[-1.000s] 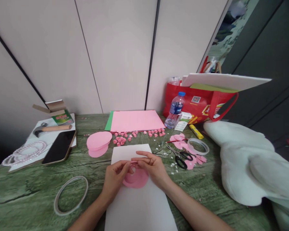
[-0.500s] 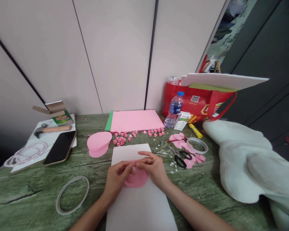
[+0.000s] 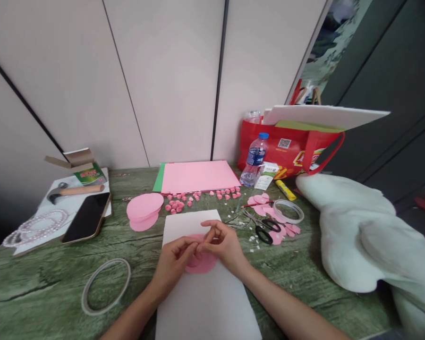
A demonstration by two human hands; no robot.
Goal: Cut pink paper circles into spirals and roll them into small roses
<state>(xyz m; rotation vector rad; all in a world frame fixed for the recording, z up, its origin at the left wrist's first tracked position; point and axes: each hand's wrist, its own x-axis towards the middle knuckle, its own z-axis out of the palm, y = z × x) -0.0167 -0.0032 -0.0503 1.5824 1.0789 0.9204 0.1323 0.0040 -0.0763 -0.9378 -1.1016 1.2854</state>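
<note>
The pink paper disc [image 3: 202, 267] sits at the clock's centre, over the white board [image 3: 206, 307], with the left hand [image 3: 173, 259] at nine o'clock and the right hand [image 3: 227, 248] at three. On each, thumb and forefinger press together, apparently pinching the disc near its far edge, though the fingers hide how much paper is caught.

For fine work like this, a light, even pinch should serve best: keep both thumbs close together, move the paper in small amounts, and rest the lower rim against the board so the sheet doesn't crease.

The disc looks thin, matte and easily dented. Smooth flat circles [image 3: 144, 208] overlap at ten o'clock; small, rounded pink buds [image 3: 177, 206] cluster just before twelve, below flat pink sheets [image 3: 198, 176]. Between two and three lie black-handled scissors [image 3: 264, 232] among pale scraps, and a slim pale ring [image 3: 106, 286] rests between eight and nine on the green, wood-grained table [image 3: 38, 295].
</note>
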